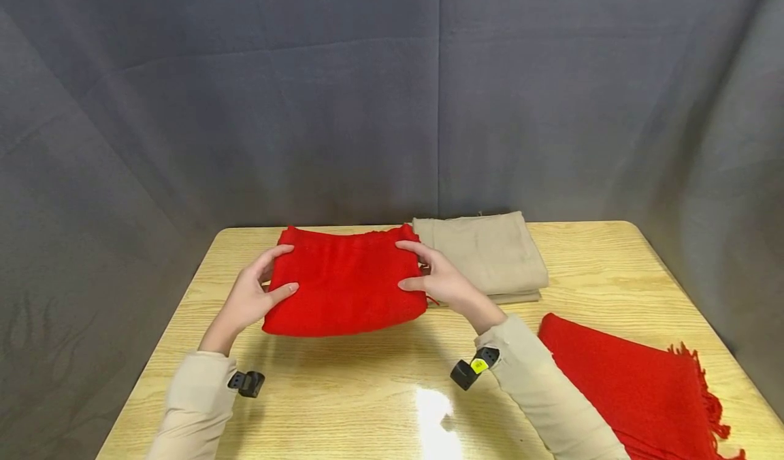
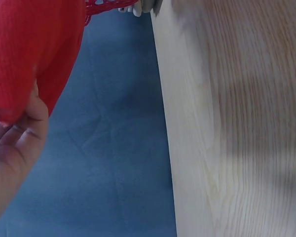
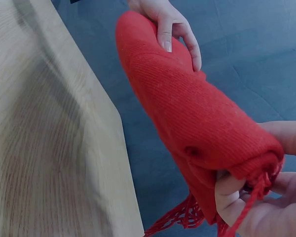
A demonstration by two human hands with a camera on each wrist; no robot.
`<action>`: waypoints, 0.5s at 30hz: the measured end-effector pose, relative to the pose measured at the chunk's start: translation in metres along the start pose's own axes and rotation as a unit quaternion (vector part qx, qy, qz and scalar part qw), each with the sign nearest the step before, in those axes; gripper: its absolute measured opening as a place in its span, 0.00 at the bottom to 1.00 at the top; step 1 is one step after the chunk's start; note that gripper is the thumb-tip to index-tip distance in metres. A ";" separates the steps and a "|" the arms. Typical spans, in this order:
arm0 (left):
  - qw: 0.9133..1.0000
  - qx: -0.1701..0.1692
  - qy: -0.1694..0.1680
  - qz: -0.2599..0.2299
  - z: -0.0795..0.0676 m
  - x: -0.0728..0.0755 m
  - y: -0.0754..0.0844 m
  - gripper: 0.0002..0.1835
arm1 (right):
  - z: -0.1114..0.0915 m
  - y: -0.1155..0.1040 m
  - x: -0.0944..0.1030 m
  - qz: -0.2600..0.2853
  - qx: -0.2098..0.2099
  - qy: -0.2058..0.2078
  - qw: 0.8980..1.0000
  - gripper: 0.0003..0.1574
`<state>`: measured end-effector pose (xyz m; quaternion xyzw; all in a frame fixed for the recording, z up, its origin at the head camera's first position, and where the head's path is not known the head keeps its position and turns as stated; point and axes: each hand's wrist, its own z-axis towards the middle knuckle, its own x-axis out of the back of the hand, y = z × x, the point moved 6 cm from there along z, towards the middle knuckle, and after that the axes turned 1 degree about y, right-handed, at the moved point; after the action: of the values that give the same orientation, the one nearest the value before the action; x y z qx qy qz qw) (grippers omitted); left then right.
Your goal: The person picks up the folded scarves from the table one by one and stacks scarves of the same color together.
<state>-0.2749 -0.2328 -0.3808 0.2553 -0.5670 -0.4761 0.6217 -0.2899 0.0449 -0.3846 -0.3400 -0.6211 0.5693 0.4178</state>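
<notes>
The red scarf [image 1: 346, 283] is hanging above the table [image 1: 343, 392] between the two hands, its long axis running from left to right, so that neither hand is lying nearer to it than the other. The left hand [image 1: 251, 293] is pinching one short end and the right hand [image 1: 444, 280] is pinching the other, each with its thumb showing on the near face, and the span between them is matching nearly the full width of the folded cloth. The beige cloth [image 1: 490, 252] is lying beyond the right hand, toward the far edge of the table, and in the head view the scarf's right end is just overlapping its near left side. A second red scarf [image 1: 618, 385] is resting flat by the right forearm, well apart from the held one, its loose fringe [image 1: 707, 399] trailing along the right side. The held scarf is showing a soft, finely ribbed knit and is bending into a thick, rounded fold; in the right wrist view, twisted red tassels [image 3: 187, 213] are dangling from its end. The beige cloth is looking smoother and flatter, folded into layers with squared corners. Pale wood grain is streaking the tabletop, and a grey curtain [image 1: 367, 106] is hanging behind in shallow creases.
</notes>
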 end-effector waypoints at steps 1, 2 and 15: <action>1.000 -0.002 0.001 0.000 -0.001 0.000 0.001 0.32 | -0.001 0.000 0.000 0.004 0.000 -0.001 1.000 0.40; 1.000 -0.004 0.002 -0.001 -0.001 -0.001 0.002 0.32 | -0.002 0.000 0.001 0.009 -0.001 -0.003 1.000 0.40; 1.000 -0.011 0.011 0.003 -0.014 -0.007 0.021 0.32 | -0.014 -0.003 0.005 -0.021 0.000 -0.001 1.000 0.40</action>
<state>-0.2544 -0.2214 -0.3695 0.2522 -0.5557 -0.4779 0.6318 -0.2793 0.0545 -0.3811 -0.3264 -0.6286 0.5603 0.4294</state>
